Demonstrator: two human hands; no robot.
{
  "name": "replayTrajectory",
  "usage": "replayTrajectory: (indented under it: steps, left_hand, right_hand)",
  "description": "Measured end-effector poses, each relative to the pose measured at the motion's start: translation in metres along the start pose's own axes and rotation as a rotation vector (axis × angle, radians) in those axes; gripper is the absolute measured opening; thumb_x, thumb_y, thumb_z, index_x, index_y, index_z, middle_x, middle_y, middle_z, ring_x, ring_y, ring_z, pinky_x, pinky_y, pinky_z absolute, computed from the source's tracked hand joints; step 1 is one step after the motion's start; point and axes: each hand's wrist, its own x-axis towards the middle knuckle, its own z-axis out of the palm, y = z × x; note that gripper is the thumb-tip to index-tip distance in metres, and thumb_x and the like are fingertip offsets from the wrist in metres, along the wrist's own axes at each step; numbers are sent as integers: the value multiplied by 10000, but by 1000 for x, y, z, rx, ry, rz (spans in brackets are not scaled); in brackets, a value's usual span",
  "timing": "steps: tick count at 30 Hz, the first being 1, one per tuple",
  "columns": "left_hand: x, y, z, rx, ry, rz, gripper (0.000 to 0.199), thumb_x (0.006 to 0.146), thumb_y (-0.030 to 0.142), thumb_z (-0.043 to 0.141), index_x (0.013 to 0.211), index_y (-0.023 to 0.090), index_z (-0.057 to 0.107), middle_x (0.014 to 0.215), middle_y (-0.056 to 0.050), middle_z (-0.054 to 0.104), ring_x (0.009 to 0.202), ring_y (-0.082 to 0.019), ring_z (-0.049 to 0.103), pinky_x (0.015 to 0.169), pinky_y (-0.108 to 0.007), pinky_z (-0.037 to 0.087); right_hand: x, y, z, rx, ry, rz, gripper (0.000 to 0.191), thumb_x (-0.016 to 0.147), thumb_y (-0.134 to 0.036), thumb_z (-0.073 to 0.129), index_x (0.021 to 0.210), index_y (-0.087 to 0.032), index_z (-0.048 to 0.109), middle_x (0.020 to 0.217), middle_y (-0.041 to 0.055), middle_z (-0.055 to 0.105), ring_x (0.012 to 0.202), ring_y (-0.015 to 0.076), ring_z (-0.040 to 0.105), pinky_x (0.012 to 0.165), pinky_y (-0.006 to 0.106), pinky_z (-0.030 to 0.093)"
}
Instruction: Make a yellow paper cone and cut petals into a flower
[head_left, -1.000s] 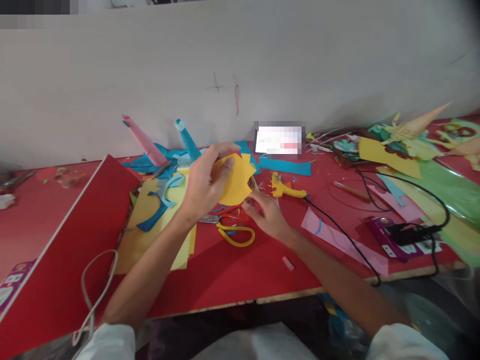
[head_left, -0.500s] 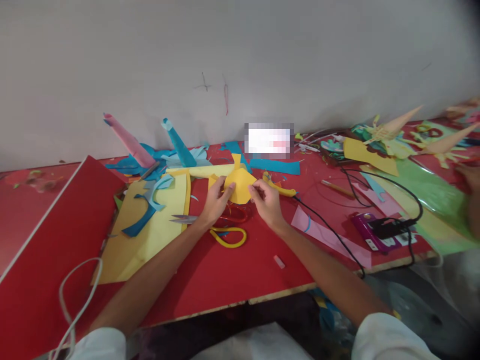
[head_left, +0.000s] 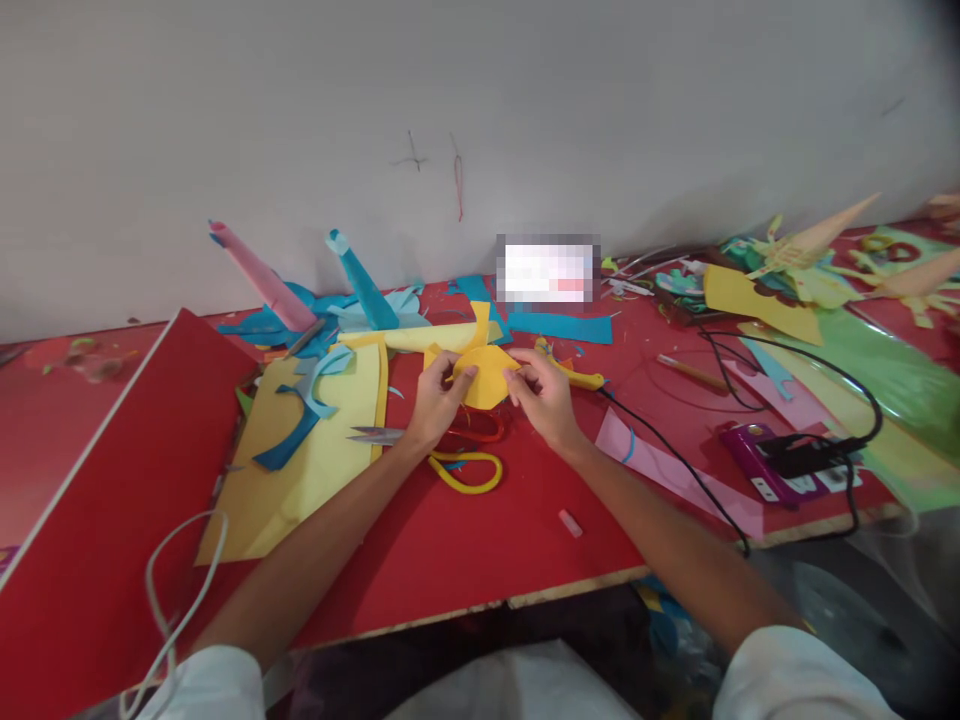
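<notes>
A yellow paper cutout (head_left: pixel 486 378) is held between my two hands above the red table. My left hand (head_left: pixel 441 398) pinches its left edge, thumb on top. At the opposite edge, my right hand (head_left: pixel 546 395) grips the paper with thumb and fingertips. Below my left hand lie scissors (head_left: pixel 474 473) with yellow and red handles, blades pointing left. Just behind my right hand is a yellow glue gun (head_left: pixel 579 379) with a black cord, partly hidden by my fingers.
Left are yellow paper sheets (head_left: pixel 307 500), blue scraps (head_left: pixel 289 445) and a tilted red board (head_left: pixel 112 520). Pink (head_left: pixel 266 285) and blue (head_left: pixel 364 285) paper cones stand behind. Right are a pink strip (head_left: pixel 675 475), a purple power strip (head_left: pixel 761 465) with cords and a pencil (head_left: pixel 694 373). A pink eraser-like piece (head_left: pixel 570 523) lies near the front edge.
The yellow paper has tilted flatter and looks rounder between my hands. My right fingers have shifted a little along its edge. The whole view has moved slightly.
</notes>
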Motion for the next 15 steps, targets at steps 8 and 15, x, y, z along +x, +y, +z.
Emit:
replayTrajectory:
  steps: [8,15]
  left_hand:
    - [-1,1,0,-1,-6,-10,550,802,707,798,868,188,624,796,-2,612,712,-137,551,631,-249,483]
    - [-7,3,-1,193,136,174,364,926,551,745,954,209,624,886,-28,634,776,-160,589,671,-282,509]
  right_hand:
    - [1,2,2,-8,61,21,333,978,-538,701,1087,-228,648,582,-68,563,504,131,504,532,281,376]
    - [1,8,0,-54,49,54,344,994,-558,667,886,-238,603,591,-50,534,520,143,516,534,287,364]
